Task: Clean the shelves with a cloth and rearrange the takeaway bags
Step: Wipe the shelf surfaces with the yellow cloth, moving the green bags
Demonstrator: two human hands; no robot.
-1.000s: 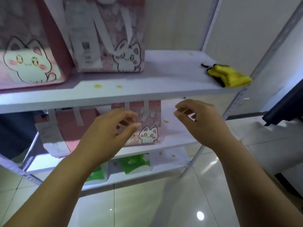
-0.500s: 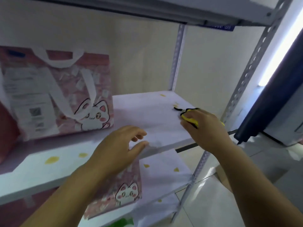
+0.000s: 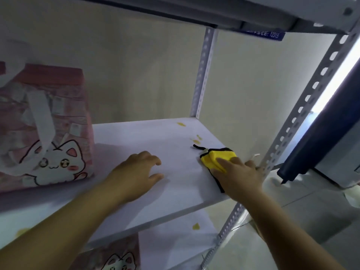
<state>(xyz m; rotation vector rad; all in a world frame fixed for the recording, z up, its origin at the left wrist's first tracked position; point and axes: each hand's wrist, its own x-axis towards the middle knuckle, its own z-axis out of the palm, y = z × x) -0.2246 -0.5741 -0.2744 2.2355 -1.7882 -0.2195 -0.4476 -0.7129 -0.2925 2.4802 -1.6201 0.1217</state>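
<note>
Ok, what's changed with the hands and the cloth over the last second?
The right hand rose from below the shelf to the cloth and now rests on it. The left hand came up onto the shelf. The cloth and bag stayed put.

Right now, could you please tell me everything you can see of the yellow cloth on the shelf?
The yellow cloth looks like plush microfibre, folded into a thick pad, with black edging and a black loop sticking out at its far left. It lies on the white shelf, near the front right post. The right hand presses on it, covering its near part.
</note>
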